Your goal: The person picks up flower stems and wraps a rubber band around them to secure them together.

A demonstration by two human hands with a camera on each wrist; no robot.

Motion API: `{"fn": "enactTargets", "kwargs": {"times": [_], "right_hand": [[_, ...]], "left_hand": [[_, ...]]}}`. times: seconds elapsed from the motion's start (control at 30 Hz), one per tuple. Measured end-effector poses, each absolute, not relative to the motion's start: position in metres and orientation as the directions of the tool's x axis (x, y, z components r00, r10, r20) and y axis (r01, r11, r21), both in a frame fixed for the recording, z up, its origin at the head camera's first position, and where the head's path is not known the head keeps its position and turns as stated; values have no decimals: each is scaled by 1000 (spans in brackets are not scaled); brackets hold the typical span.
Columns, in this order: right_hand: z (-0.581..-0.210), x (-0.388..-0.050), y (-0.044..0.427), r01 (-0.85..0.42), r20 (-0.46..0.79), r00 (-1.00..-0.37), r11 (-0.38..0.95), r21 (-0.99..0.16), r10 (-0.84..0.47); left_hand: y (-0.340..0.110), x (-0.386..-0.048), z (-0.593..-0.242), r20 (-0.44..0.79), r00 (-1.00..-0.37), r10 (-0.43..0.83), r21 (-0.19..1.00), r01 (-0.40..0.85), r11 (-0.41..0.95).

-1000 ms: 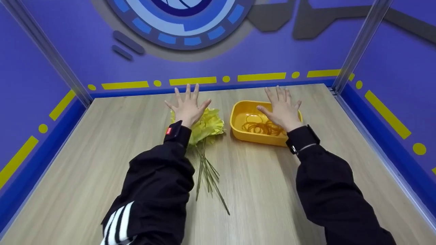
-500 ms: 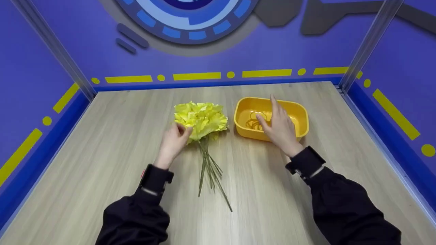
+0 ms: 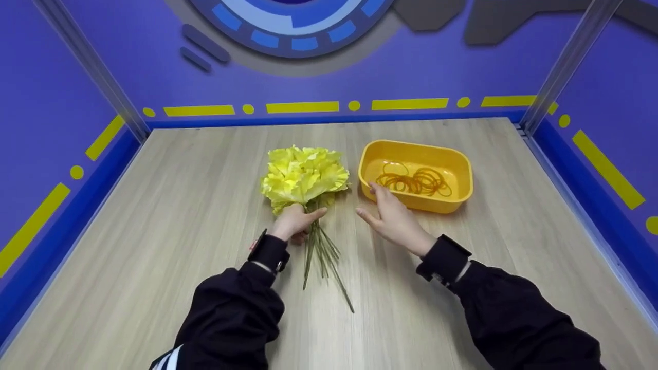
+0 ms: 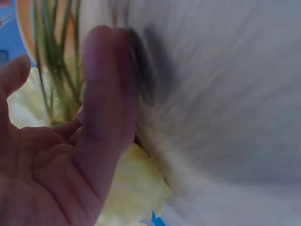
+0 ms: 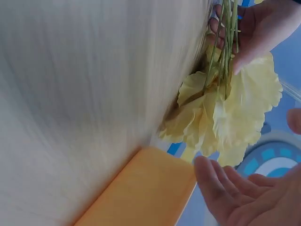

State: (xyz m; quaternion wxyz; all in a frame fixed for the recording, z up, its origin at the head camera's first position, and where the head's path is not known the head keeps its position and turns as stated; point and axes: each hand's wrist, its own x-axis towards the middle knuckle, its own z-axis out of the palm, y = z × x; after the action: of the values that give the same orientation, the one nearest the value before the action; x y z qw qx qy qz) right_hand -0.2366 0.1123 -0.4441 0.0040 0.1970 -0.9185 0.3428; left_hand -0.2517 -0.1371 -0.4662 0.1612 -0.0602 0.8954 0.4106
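Observation:
A bunch of yellow artificial flowers (image 3: 304, 174) lies on the table, its thin green stems (image 3: 323, 252) fanned toward the front. My left hand (image 3: 295, 220) is at the upper stems, just under the blooms. Its thumb stretches over the stems, and in the right wrist view its fingers (image 5: 217, 26) reach behind them. A gap shows between thumb and fingers in the left wrist view. My right hand (image 3: 396, 221) hovers at the near left corner of a yellow plastic box (image 3: 432, 204), fingers extended, thumb apart, holding nothing. Several amber rubber bands (image 3: 416, 181) lie inside the box.
The light wood tabletop (image 3: 205, 205) carries the flowers and box side by side. Blue panels (image 3: 308, 87) with yellow markings wall the back and both sides. A metal post (image 3: 570, 67) stands at the back right corner.
Both hands were spread over the flowers and box. My left hand drew back, then came in at the stems; my right hand moved left and nearer, off the box. Flowers and box stay put.

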Motion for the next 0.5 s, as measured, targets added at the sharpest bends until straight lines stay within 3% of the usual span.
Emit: {"fn": "enactTargets", "kwargs": {"times": [0.2,0.3,0.4,0.5], "right_hand": [[-448,-236,103,-346,65,-918,711,-612,-391],[-451,-235,99,-351,54,-914,715,-605,-403],[-452,-233,95,-348,41,-912,718,-603,-408],[-451,-230,91,-342,30,-910,708,-618,-414]], "left_hand": [[-132,-260,-477,-285,-958,-4,697,-211,686],[-130,-260,-479,-222,-975,24,757,-157,634],[-127,-257,-479,-234,-969,75,887,-181,424],[-120,-253,-476,-268,-957,108,962,-260,85]]}}
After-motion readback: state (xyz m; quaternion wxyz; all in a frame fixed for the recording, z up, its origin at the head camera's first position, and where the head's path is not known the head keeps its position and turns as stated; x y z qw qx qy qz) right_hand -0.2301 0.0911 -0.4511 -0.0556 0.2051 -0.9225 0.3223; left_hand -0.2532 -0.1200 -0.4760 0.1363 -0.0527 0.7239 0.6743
